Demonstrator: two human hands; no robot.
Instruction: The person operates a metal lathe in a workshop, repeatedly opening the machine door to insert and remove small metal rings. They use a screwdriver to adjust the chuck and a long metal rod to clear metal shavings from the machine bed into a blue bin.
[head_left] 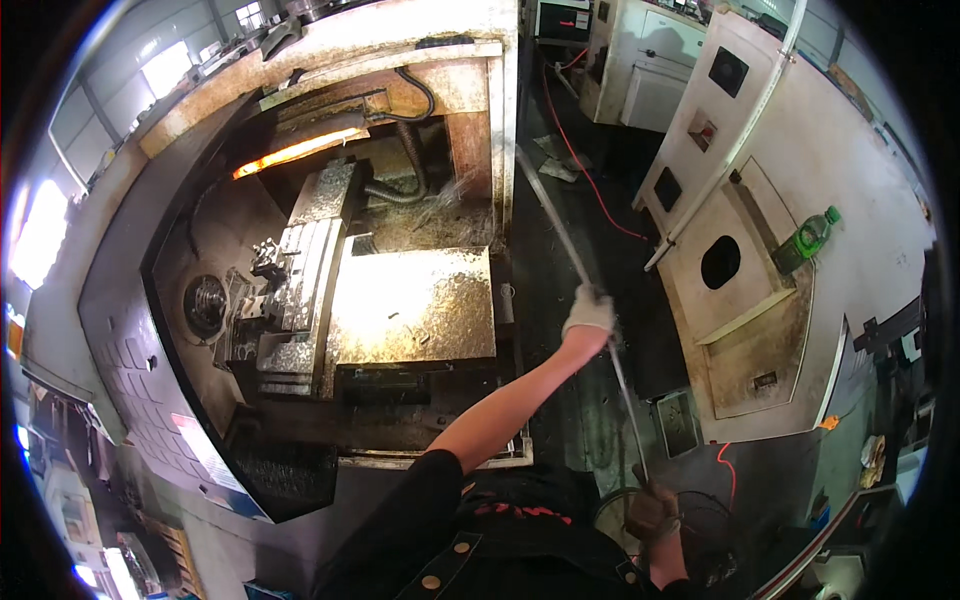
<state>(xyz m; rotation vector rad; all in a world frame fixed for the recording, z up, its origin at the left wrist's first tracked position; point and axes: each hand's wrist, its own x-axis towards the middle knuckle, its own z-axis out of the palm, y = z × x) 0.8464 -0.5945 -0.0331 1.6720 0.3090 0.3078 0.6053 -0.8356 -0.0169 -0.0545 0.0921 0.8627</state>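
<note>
A long, thin metal rod slants across the aisle beside an open lathe. My left hand, in a pale glove, is closed around its middle; slight motion blur softens the fingers. Lower down, close to my body, my right hand in a dark, stained glove grips the rod's near end. The rod's far end reaches the edge of the lathe's frame and looks blurred.
On my left is the lathe, with its round chuck, a chip-covered metal cover and a lit lamp. A pale machine cabinet on the right carries a green bottle. A red hose runs along the floor.
</note>
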